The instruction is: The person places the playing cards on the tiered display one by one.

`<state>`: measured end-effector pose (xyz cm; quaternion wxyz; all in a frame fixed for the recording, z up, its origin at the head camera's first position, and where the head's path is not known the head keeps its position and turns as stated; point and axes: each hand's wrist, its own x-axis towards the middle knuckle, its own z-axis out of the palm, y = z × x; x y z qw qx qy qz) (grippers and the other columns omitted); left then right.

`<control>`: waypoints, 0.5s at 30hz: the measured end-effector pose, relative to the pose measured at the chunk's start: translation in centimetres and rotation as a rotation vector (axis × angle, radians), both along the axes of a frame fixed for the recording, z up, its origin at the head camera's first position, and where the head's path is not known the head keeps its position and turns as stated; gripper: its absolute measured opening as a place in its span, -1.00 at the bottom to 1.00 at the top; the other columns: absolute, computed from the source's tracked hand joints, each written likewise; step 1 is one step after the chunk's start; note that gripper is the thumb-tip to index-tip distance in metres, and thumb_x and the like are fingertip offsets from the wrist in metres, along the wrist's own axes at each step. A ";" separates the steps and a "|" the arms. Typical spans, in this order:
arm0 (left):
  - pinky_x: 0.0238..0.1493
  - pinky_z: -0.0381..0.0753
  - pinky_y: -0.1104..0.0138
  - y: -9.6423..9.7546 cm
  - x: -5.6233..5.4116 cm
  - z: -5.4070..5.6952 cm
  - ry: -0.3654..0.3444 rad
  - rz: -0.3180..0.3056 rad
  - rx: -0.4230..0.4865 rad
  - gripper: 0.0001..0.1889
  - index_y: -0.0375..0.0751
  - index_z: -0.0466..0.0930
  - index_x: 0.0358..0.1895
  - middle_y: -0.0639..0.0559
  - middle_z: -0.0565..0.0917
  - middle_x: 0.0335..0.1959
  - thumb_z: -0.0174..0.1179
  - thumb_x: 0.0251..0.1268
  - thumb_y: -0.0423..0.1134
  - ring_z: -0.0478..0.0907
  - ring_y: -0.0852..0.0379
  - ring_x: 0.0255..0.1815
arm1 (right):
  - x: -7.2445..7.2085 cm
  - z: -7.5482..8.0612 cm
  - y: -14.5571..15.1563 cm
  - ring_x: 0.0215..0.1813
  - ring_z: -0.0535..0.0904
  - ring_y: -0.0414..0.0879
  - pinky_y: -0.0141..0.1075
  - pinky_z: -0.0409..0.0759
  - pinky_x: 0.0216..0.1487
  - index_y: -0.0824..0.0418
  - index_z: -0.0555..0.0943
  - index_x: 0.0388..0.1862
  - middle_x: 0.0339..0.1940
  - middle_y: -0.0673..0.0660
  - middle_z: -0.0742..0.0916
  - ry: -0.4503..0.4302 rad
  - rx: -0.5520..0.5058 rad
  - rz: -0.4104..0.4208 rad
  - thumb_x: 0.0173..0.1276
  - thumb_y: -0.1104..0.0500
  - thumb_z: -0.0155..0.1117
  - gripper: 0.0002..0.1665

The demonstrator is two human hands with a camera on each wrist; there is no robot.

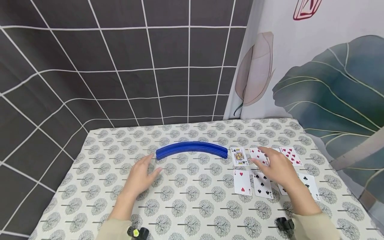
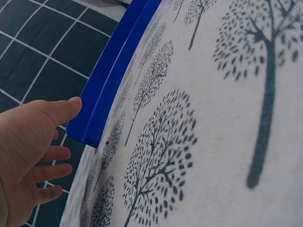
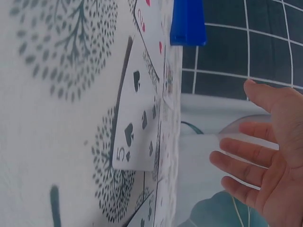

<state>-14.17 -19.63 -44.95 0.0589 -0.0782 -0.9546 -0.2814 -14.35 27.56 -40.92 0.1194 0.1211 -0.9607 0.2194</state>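
Note:
A curved blue card holder (image 1: 192, 146) lies on the patterned tablecloth, bowed toward the back. My left hand (image 1: 138, 178) is open beside its left end, thumb apart from the fingers. Over the playing cards at the right hovers my right hand (image 1: 277, 166), its fingers spread and holding nothing. Face up in the back row are a king of clubs (image 1: 239, 156), a diamond card (image 1: 258, 156) partly behind the fingers, and a heart card (image 1: 291, 156). The front row has a two of hearts (image 1: 242, 182), a five of spades (image 1: 262, 185) and a club card (image 1: 310, 185); another card there is mostly hidden.
The tablecloth (image 1: 192, 200) has a grey tree print. Behind the table hangs a dark cloth with a white grid (image 1: 168, 83). A pale curtain with large leaves (image 1: 336, 86) hangs along the right side, close to the table's edge.

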 end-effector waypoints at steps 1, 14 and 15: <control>0.48 0.25 -0.24 0.0 0.0 0.0 0.005 0.001 0.003 -0.23 -0.36 0.29 0.48 -0.42 0.39 0.42 0.32 0.36 0.01 0.31 -0.41 0.43 | 0.0 0.0 0.1 0.22 0.51 0.49 0.38 0.51 0.18 0.43 0.51 0.31 0.19 0.52 0.62 0.002 -0.001 -0.003 0.38 -0.02 0.40 -0.29; 0.50 0.17 -0.26 0.1 -0.6 -0.5 -0.056 0.042 0.058 -0.21 -0.31 0.22 0.53 -0.41 0.31 0.47 0.28 0.40 0.03 0.21 -0.42 0.48 | -0.5 0.0 1.7 0.26 0.44 0.52 0.42 0.43 0.22 0.44 0.48 0.32 0.24 0.54 0.57 -0.028 0.002 -0.040 0.46 -0.07 0.30 -0.30; 0.50 0.16 -0.26 0.1 -0.7 -0.5 -0.058 0.046 0.062 -0.21 -0.31 0.21 0.53 -0.40 0.30 0.48 0.28 0.40 0.03 0.21 -0.42 0.48 | -0.5 0.1 1.8 0.26 0.44 0.52 0.43 0.43 0.22 0.44 0.48 0.32 0.25 0.54 0.57 -0.031 0.004 -0.045 0.46 -0.08 0.30 -0.29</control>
